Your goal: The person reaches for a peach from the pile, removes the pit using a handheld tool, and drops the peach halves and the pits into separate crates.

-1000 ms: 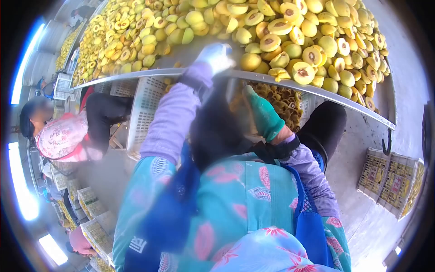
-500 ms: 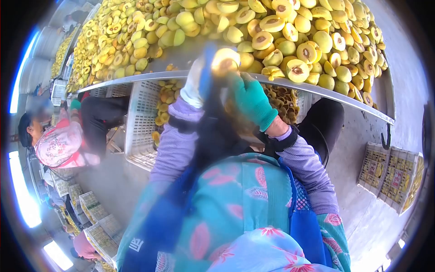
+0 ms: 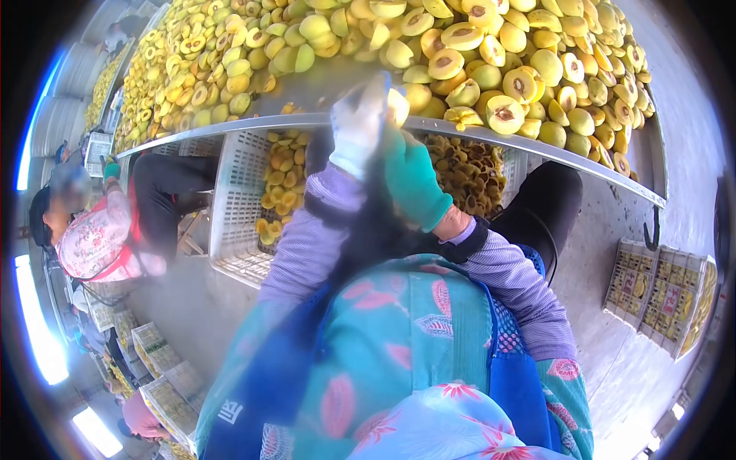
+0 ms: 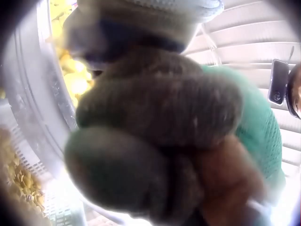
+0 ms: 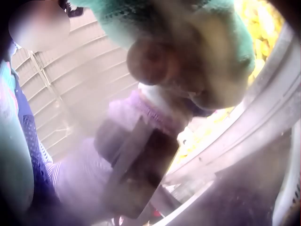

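Observation:
In the head view my left hand [image 3: 359, 126], in a whitish glove, holds a yellow fruit piece [image 3: 398, 108] at the tray's near edge. Just below the fruit, my green-gloved right hand [image 3: 416, 180] almost meets the left. The left wrist view shows the right hand's dark, soiled fingers [image 4: 160, 108] curled, with the whitish glove [image 4: 141, 23] above them. In the right wrist view a brown round-ended thing [image 5: 149, 61] protrudes from the green glove [image 5: 188, 42]; blur hides what it is.
A metal-rimmed tray [image 3: 567, 162] holds heaped halved fruit [image 3: 460, 65]. Beneath its edge are a white crate [image 3: 230, 207] with fruit pieces and a pile of brownish pieces [image 3: 469, 172]. Stacked crates [image 3: 659, 295] stand right; a seated person [image 3: 100, 230] is at left.
My left hand came down from over the tray and met the right hand, which rose. A fruit half showed between them half a second ago; now it is turned and partly covered by the left hand.

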Action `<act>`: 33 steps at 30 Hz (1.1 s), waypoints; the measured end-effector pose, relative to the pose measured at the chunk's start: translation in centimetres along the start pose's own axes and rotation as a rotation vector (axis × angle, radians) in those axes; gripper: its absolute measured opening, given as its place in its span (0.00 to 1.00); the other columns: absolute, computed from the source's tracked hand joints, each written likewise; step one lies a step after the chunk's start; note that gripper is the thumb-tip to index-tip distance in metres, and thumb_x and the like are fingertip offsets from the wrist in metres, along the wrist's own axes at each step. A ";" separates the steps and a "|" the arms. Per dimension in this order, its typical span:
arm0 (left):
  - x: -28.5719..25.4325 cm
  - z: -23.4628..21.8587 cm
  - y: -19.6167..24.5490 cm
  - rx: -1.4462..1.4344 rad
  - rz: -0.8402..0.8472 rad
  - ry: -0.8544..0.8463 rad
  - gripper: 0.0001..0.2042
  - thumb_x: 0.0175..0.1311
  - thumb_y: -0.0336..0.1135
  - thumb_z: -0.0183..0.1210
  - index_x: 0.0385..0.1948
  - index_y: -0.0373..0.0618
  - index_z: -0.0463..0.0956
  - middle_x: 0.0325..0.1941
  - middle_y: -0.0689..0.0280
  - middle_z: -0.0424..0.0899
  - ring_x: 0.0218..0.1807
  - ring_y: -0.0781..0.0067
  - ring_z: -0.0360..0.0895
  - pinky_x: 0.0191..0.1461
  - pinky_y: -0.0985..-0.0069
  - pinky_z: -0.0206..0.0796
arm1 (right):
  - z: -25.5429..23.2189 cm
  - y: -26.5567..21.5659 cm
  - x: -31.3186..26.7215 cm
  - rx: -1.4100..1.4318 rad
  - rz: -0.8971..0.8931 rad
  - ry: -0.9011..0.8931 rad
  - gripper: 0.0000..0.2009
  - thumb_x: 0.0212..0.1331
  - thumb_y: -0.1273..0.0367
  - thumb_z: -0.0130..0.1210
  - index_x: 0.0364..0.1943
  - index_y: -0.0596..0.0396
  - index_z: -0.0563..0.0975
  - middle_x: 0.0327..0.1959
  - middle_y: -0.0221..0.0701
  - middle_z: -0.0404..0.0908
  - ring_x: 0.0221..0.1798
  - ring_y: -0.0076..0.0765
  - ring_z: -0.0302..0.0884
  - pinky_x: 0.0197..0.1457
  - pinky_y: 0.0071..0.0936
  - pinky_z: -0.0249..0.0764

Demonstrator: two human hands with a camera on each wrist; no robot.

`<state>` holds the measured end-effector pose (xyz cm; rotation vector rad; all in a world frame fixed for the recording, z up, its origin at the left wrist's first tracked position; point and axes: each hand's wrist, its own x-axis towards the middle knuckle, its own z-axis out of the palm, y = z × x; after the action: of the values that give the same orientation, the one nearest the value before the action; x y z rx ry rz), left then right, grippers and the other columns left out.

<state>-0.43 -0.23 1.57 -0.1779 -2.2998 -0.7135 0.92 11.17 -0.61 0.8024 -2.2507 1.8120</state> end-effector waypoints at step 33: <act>7.5 2.2 -9.8 -0.771 -0.757 -0.366 0.15 0.55 0.33 0.62 0.43 0.38 0.75 0.32 0.62 0.81 0.30 0.71 0.81 0.28 0.81 0.71 | -5.2 5.1 0.4 -0.200 -0.159 -0.117 0.18 0.48 0.74 0.51 0.46 0.63 0.71 0.39 0.47 0.72 0.37 0.51 0.73 0.37 0.36 0.72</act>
<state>-10.43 -7.81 0.99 0.2580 -2.2779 -2.0864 -2.99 16.57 -3.52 1.0389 -2.3166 1.4794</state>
